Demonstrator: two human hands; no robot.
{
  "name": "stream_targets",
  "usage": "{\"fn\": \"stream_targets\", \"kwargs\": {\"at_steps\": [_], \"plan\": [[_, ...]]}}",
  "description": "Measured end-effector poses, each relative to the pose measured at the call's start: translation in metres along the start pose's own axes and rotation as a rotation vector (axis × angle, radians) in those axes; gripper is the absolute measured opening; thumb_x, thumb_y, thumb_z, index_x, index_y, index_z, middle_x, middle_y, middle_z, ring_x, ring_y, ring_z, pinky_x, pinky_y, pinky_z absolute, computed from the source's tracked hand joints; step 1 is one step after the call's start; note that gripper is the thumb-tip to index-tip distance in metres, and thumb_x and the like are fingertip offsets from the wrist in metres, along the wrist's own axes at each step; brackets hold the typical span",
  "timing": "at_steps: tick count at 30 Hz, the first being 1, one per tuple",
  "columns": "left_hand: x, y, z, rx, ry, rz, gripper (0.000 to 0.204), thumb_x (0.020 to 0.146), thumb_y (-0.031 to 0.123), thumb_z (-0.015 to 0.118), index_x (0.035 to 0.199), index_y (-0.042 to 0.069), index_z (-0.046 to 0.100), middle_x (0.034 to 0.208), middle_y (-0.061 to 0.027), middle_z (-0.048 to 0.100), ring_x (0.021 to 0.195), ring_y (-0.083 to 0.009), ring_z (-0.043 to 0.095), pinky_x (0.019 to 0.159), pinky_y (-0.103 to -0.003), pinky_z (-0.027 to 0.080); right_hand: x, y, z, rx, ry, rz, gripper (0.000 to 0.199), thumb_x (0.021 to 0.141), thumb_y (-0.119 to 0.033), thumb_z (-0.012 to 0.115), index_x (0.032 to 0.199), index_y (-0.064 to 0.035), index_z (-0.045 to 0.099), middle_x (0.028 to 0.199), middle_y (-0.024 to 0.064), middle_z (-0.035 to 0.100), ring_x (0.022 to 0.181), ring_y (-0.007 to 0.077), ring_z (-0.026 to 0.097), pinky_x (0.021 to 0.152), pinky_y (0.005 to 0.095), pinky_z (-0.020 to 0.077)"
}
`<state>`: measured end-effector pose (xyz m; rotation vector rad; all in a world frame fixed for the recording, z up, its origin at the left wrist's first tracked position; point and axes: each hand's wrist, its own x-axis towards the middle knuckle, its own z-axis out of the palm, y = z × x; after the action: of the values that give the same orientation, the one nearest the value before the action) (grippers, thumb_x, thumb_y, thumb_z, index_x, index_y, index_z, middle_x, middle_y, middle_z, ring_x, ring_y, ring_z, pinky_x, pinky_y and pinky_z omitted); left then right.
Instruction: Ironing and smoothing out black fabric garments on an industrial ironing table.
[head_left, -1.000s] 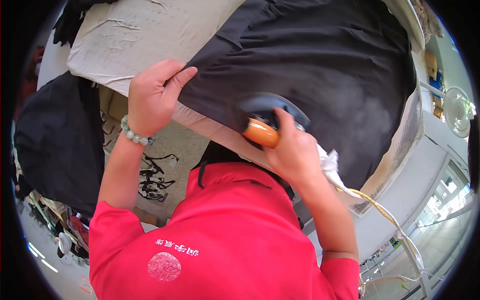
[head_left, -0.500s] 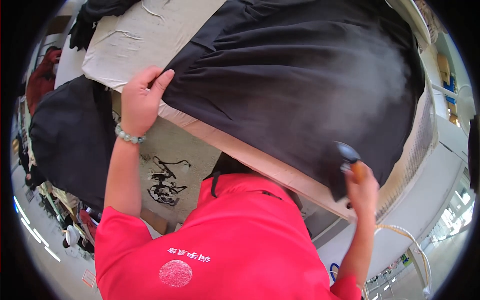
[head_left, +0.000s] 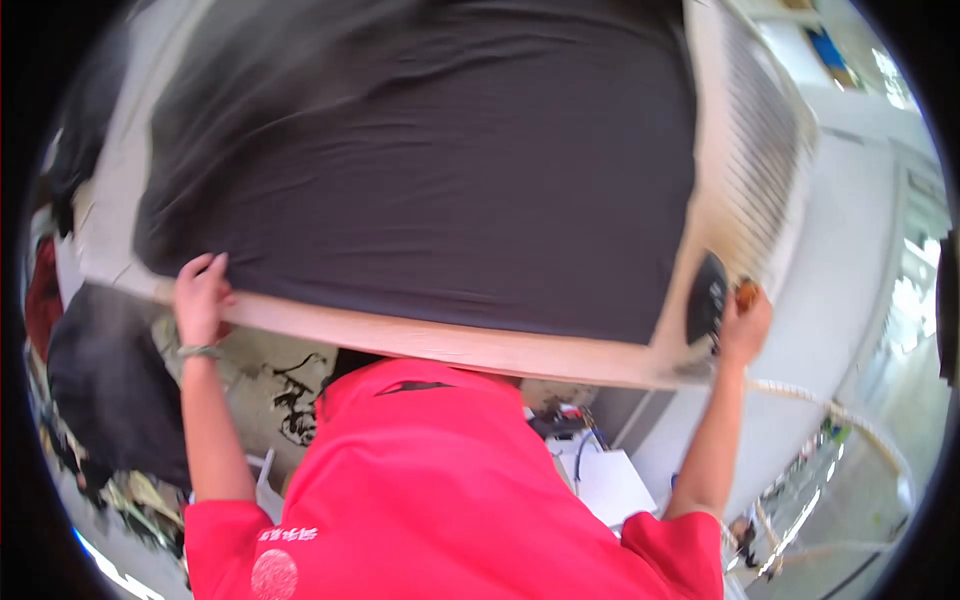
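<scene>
Two hands are in view — the left hand (head_left: 200,300) at the near left edge of the board, the right hand (head_left: 745,322) at the near right. One iron (head_left: 708,300), dark with an orange handle, sits in the right hand. One ironing board (head_left: 450,345) with a pale padded top runs across the scene, and one black garment (head_left: 430,190) is spread over it. One bead bracelet (head_left: 198,351) circles the left wrist. One pale cord (head_left: 830,410) trails off to the right — one more dark bundle of cloth (head_left: 110,390) hangs at the near left. One red shirt (head_left: 440,490) fills the near middle.
</scene>
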<state>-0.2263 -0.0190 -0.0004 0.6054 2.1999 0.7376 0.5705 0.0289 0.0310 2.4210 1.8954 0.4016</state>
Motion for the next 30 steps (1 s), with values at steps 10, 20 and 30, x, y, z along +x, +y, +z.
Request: {"fn": "stream_targets", "kwargs": {"at_steps": [10,20,30], "plan": [[0.028,0.011,-0.006,0.134,-0.126,0.033,0.036,0.1,0.041,0.066,0.081,0.01,0.058,0.063,0.0018,0.058,0.048,-0.0087,0.06,0.036,-0.02,0.033,-0.085,-0.084,0.005,0.698,-0.378,0.588,0.041,0.08,-0.03,0.085,0.103,-0.0008,0.067,0.08,0.0048,0.068,0.071,0.0163,0.063,0.068,0.032,0.0521],[-0.051,0.053,-0.031,-0.313,-0.292,0.098,0.019,0.105,0.027,0.058,0.102,0.01,0.052,0.102,-0.0064,0.069,0.095,-0.0241,0.073,0.073,-0.035,0.062,-0.093,-0.078,-0.041,0.641,-0.105,0.372,0.018,0.084,-0.02,0.078,0.092,-0.0047,0.078,0.082,0.012,0.068,0.076,0.0272,0.068,0.071,0.0374,0.0525],[-0.03,-0.026,-0.069,-0.565,-0.236,0.102,0.015,0.1,0.023,0.065,0.099,0.012,0.055,0.097,-0.0047,0.071,0.086,-0.0202,0.072,0.078,-0.037,0.061,-0.198,-0.046,-0.024,1.285,-0.548,0.724,0.021,0.095,-0.024,0.072,0.094,-0.004,0.069,0.079,0.0068,0.07,0.063,0.0157,0.065,0.062,0.0318,0.0544]]}}
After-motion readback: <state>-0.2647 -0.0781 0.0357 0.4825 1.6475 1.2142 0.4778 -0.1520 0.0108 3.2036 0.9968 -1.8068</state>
